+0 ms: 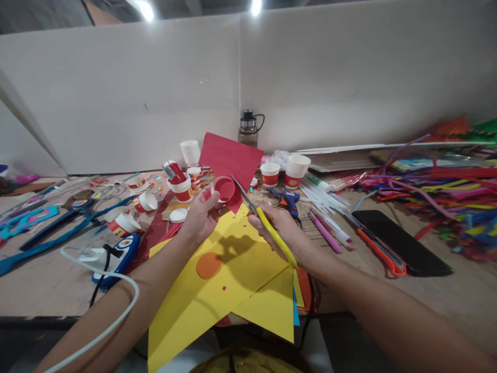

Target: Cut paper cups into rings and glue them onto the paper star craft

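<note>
Up in front of me, my left hand [202, 216] pinches a red paper sheet [231, 158] together with a thin, pale ring [233, 192] that lies against it. My right hand [286, 224] is wrapped around yellow-handled scissors [267, 223]. Their blades point up and left, at the sheet's edge just right of the ring. Some fingers of both hands are hidden. Beneath the hands lie large yellow paper sheets [182, 300], with an orange paper circle [208, 265] and small red scraps on top.
Paper cups [297, 171] stand behind the hands, near a dark bottle [247, 129]. At right are a glue gun [289, 201], a red utility knife [382, 251] and a black phone-like slab [404, 243]. A white cable [134, 290] crosses my left forearm. Colourful strips [446, 191] pile up far right.
</note>
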